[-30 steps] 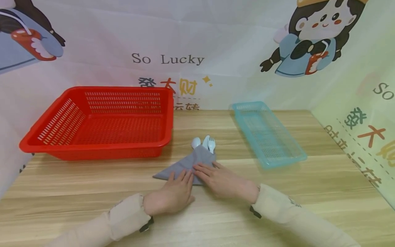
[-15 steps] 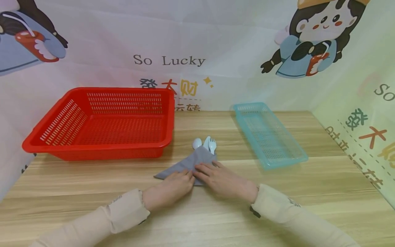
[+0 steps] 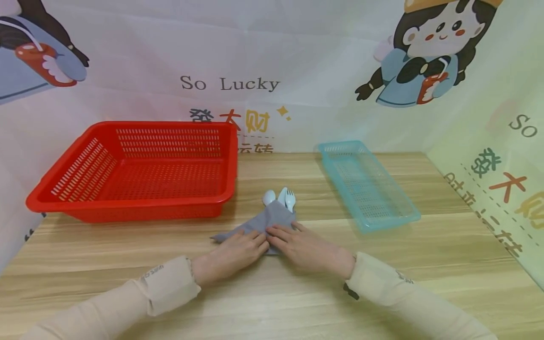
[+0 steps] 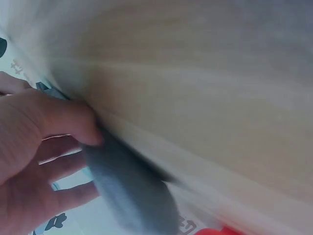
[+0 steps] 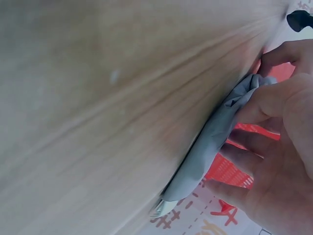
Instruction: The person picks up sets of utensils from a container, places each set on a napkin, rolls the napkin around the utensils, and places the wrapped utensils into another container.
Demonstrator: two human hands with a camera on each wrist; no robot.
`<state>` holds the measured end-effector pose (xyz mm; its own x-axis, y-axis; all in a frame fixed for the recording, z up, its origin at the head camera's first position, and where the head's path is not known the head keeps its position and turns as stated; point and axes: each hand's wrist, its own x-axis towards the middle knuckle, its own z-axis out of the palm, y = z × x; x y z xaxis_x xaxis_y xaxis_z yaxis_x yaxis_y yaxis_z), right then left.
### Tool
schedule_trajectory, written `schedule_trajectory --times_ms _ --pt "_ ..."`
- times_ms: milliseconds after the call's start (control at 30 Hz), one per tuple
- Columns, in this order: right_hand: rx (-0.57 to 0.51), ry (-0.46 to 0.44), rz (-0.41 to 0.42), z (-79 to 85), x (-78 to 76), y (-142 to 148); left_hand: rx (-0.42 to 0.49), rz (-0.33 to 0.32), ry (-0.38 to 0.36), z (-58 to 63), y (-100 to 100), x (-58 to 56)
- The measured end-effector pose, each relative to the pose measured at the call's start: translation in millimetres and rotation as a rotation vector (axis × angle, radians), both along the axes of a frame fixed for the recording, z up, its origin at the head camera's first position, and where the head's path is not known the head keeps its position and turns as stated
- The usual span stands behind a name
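A grey cloth napkin (image 3: 278, 215) lies folded on the table, with the heads of a pale spoon (image 3: 268, 197), knife (image 3: 282, 194) and fork (image 3: 290, 200) sticking out at its far end. Their handles are hidden in the cloth. My left hand (image 3: 233, 252) pinches the napkin's left flap, thumb at the near edge and fingers over the top, as the left wrist view shows. With fairly straight fingers, my right hand (image 3: 308, 248) presses on the right part of the napkin (image 5: 208, 142). The fork's tips (image 5: 161, 209) peek out in the right wrist view.
A large red plastic basket (image 3: 148, 204) stands on the left of the wooden table (image 3: 272, 297). To the right, a shallow light-blue basket (image 3: 367, 189) lies at a slant. A printed white sheet (image 3: 297, 56) hangs behind and along the sides.
My left hand, spread flat on the napkin before, has turned over and its fingers have bent at the left flap, whose tip is now slightly raised. The right hand has stayed in place.
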<state>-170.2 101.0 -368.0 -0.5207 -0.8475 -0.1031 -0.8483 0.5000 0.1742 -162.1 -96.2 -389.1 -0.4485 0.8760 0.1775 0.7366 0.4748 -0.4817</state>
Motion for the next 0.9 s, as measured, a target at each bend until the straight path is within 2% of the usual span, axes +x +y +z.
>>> schedule_trajectory --times_ms 100,267,467,767,900 --pt "0.001 0.046 0.014 -0.2 2.5 0 -0.023 -0.015 0.016 1.2 0 -2.3" --pt "-0.066 0.141 0.059 -1.6 5.6 0 -0.057 -0.032 0.033 4.9 2 -4.4" --pt "-0.105 0.145 0.081 -1.6 7.4 4 -0.070 -0.048 0.064 5.2 5 -5.6" --pt "-0.041 0.139 0.123 0.2 14.3 9 -0.098 -0.068 0.101 3.9 10 -6.6" --pt "-0.038 0.163 0.138 1.2 14.8 9 -0.120 -0.102 0.144 5.1 8 -6.8"
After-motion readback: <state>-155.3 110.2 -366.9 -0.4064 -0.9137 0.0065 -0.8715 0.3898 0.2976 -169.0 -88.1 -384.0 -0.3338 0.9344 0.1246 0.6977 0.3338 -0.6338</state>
